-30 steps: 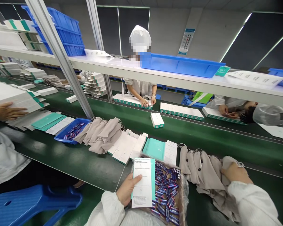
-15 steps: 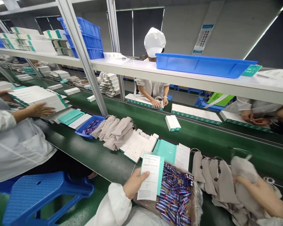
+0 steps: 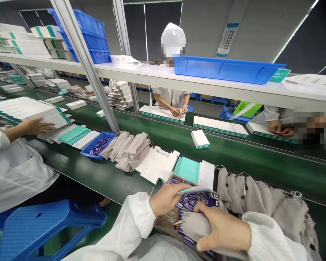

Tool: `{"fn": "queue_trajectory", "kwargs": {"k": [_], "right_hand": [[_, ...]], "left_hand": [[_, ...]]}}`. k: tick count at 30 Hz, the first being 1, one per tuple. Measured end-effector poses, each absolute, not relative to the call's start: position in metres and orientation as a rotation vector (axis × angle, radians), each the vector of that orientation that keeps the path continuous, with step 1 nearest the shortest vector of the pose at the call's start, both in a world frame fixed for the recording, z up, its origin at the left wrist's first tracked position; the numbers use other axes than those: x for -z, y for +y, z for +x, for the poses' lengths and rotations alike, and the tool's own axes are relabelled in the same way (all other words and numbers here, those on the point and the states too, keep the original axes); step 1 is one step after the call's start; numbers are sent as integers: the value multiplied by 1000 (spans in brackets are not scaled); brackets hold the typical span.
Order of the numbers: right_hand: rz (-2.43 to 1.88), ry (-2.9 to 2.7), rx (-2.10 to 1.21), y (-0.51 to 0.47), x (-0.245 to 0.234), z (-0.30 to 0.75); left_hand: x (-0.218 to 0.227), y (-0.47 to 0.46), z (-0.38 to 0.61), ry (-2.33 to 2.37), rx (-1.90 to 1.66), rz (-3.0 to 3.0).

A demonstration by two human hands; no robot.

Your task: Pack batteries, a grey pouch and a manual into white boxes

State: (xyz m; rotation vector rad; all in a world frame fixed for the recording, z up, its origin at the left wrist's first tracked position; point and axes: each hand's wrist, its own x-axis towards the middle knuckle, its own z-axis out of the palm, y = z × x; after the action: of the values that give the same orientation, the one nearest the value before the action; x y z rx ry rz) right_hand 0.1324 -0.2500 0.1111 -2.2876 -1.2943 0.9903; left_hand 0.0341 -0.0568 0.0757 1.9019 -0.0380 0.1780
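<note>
My left hand [image 3: 165,199] grips a teal and white leaflet [image 3: 199,189], now tilted so it shows nearly edge-on. Close beside it, my right hand [image 3: 224,226] holds a grey drawstring pouch [image 3: 194,225], thumb and fingers spread along the cloth. Both are over an open, plastic-lined box [image 3: 167,217] full of small blue and red batteries [image 3: 188,201]. To the right of the box lies a row of more grey pouches [image 3: 263,199]. Just behind the box are a teal leaflet stack [image 3: 187,169] and white printed sheets [image 3: 206,174].
White cartons [image 3: 154,165], grey pouches [image 3: 130,148] and a blue battery tray [image 3: 97,145] line the bench to the left. A carton pair [image 3: 200,139] sits on the green belt [image 3: 233,159]. A shelf [image 3: 152,75] crosses above. Co-workers' hands work opposite and at left.
My right hand has brought a grey pouch from the pile leftward over the battery box. My left hand has tipped the leaflet from facing me to nearly edge-on. The view has shifted slightly.
</note>
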Motion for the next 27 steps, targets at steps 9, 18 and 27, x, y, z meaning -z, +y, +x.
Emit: {"fn": "queue_trajectory", "kwargs": {"k": [9, 18, 27], "right_hand": [[-1729, -1100, -1185, -252, -111, 141], [-1503, -464, -1153, -247, -96, 133], [-1962, -748, -441, -233, -35, 113]], "left_hand": [[-37, -63, 25, 84, 14, 1330], [-15, -85, 19, 370, -65, 1004], [-43, -95, 14, 300, -91, 1092]]}}
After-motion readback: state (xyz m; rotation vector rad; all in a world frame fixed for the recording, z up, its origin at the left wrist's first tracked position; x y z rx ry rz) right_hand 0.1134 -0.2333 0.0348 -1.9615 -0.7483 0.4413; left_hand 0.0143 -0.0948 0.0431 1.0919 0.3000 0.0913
